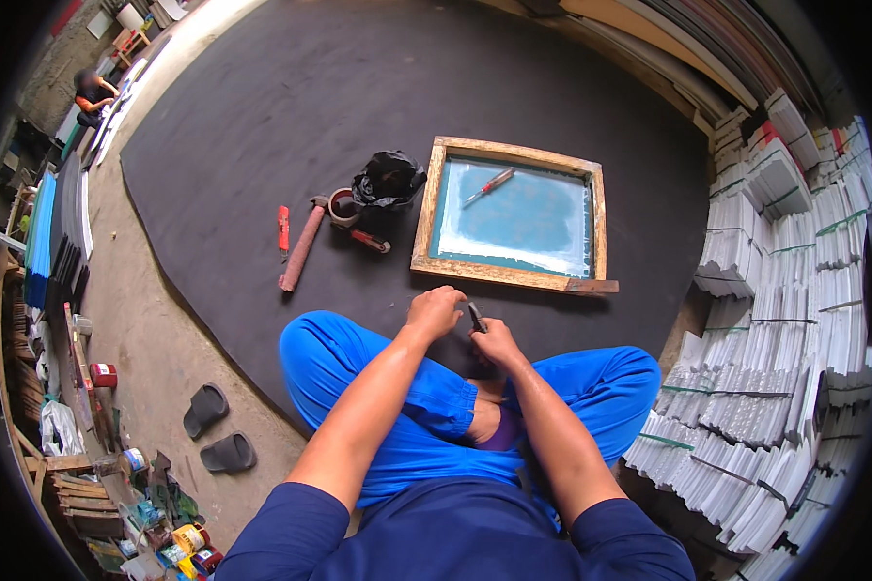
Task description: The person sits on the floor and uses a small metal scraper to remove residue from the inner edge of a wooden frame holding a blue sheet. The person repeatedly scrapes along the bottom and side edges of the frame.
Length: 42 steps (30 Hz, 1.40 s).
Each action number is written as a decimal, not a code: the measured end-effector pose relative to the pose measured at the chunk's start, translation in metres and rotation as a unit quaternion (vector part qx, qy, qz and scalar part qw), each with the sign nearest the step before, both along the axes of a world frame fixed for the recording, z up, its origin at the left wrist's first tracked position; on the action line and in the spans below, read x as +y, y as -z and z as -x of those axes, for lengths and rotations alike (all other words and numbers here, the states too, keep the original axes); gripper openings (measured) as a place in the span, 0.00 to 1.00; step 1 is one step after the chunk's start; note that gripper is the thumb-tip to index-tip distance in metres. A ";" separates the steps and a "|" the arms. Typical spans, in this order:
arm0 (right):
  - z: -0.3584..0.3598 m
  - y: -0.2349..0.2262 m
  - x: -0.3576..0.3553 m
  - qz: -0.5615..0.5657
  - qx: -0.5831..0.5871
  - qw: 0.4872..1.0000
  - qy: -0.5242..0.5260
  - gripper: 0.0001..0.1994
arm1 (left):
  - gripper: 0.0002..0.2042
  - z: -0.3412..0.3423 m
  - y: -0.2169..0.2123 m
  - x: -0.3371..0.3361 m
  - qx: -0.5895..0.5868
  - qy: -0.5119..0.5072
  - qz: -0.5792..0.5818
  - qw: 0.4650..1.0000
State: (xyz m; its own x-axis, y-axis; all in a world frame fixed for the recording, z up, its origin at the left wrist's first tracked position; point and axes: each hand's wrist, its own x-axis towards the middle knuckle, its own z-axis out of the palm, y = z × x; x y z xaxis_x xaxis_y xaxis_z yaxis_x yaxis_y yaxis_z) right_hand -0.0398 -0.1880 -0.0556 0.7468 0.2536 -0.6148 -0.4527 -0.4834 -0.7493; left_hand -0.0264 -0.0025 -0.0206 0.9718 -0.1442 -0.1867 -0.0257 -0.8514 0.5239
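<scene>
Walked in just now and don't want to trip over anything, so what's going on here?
A person sits cross-legged on a dark mat. Their right hand grips a small dark tool, its exact kind unclear; the left hand is close by, but whether it holds anything can't be made out. Just ahead lies a wooden frame with a teal panel, a red-handled tool resting on it. A hammer and a black bag are to the frame's left.

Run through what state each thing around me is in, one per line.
Left hand: fingers partly curled
Right hand: gripping dark tool
Wooden frame: lying on black mat
Red-handled tool: lying inside the frame
Black bag: open at top
Hammer-like tool: lying down
Sandals: unworn, side by side
</scene>
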 end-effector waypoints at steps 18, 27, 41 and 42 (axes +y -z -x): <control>-0.053 0.015 -0.039 0.075 0.029 0.994 0.075 0.05 | 0.21 -0.008 -0.012 0.014 0.178 -0.075 -0.175 0.965; -0.086 -0.005 -0.052 0.151 0.059 0.985 0.064 0.09 | 0.25 -0.013 -0.025 0.005 0.210 -0.076 -0.160 0.962; -0.091 -0.022 -0.040 0.192 0.021 0.981 0.033 0.10 | 0.24 -0.022 -0.023 -0.003 0.207 -0.062 -0.116 0.969; -0.091 -0.027 -0.037 0.203 0.017 0.979 0.023 0.10 | 0.24 -0.022 -0.022 -0.003 0.204 -0.060 -0.114 0.971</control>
